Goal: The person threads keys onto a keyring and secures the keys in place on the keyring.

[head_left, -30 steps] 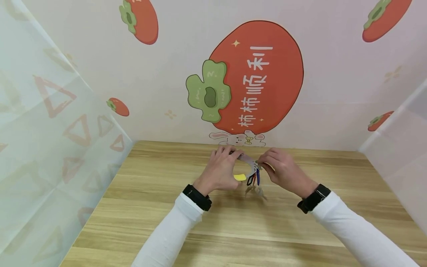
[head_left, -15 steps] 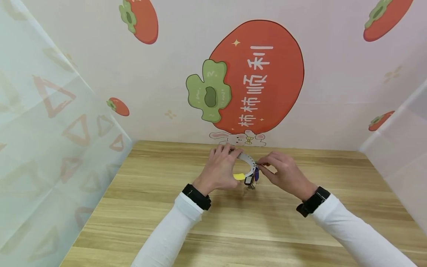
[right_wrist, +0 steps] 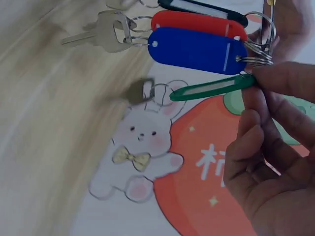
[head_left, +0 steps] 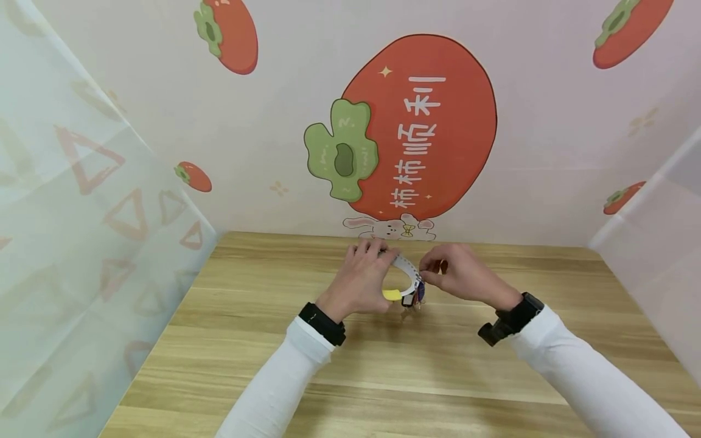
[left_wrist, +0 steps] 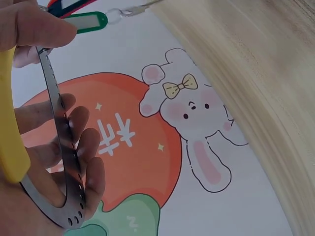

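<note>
My left hand (head_left: 358, 277) grips a rounded metal key holder (head_left: 408, 267) lined with small holes, which has a yellow handle (left_wrist: 11, 123). Several key tags hang at its right side. In the right wrist view they are a blue tag (right_wrist: 197, 51), a red tag (right_wrist: 189, 20), a dark tag (right_wrist: 206, 10) and a green tag (right_wrist: 211, 88), joined by split rings, with metal keys (right_wrist: 112, 32) dangling from them. My right hand (head_left: 465, 277) pinches the ringed end of the green tag between thumb and finger, close beside the holder.
Below the hands lies a wood-grain tabletop (head_left: 383, 383). At its far edge stands a pale back wall (head_left: 274, 121) printed with large red persimmons and a rabbit. Light side panels (head_left: 71, 243) flank the table.
My right hand has turned and shifted slightly, its fingers now more curled at the holder's edge. The tags and keys hang closer in beneath the holder. My left hand stays almost still.
</note>
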A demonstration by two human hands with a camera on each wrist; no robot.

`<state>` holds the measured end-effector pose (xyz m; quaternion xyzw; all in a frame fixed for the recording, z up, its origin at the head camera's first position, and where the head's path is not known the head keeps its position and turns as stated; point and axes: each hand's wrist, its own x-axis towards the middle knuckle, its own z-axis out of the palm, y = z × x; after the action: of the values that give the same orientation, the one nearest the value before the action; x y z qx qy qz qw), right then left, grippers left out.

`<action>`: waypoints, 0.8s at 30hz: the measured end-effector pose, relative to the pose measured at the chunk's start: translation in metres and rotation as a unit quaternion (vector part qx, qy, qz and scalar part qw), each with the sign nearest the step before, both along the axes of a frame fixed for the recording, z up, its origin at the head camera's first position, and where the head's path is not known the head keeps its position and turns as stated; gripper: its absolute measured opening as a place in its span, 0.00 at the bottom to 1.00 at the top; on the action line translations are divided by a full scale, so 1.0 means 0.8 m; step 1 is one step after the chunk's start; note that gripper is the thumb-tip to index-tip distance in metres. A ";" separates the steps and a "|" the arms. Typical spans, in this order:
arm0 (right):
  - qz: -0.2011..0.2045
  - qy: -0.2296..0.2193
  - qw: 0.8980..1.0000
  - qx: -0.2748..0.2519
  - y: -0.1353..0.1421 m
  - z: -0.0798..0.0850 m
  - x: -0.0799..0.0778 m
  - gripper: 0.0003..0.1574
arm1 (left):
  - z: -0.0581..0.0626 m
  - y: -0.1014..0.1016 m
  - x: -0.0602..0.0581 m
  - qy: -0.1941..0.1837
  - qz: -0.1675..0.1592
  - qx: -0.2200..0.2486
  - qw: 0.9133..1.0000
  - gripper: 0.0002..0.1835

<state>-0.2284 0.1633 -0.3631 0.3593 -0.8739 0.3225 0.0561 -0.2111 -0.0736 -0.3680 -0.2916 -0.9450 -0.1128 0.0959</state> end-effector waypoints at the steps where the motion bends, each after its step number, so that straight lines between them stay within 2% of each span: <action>1: 0.000 -0.019 1.000 -0.011 0.000 0.000 0.000 0.06 | 0.000 0.000 0.000 -0.004 0.001 0.002 1.000 0.45; 6: -0.002 -0.117 0.991 -0.070 0.004 -0.002 -0.004 0.06 | 0.001 -0.002 -0.001 -0.020 0.003 0.011 1.000 0.45; 9: 0.010 -0.142 0.988 -0.060 0.006 0.000 -0.007 0.05 | 0.002 -0.003 -0.001 -0.022 -0.003 0.009 1.000 0.46; 16: 0.046 -0.135 0.990 0.022 0.003 0.010 -0.011 0.07 | 0.001 -0.004 0.000 -0.015 -0.015 -0.008 1.000 0.45; 22: 0.044 -0.120 0.992 0.020 -0.001 0.007 -0.008 0.08 | -0.001 -0.005 -0.002 -0.024 -0.017 -0.010 1.000 0.44; 24: 0.033 -0.094 0.995 0.027 -0.004 0.006 -0.004 0.07 | -0.001 -0.005 -0.002 -0.029 -0.015 -0.014 0.999 0.43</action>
<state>-0.2319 0.1604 -0.3587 0.3577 -0.8712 0.3329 -0.0468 -0.2127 -0.0774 -0.3685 -0.3038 -0.9444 -0.1091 0.0628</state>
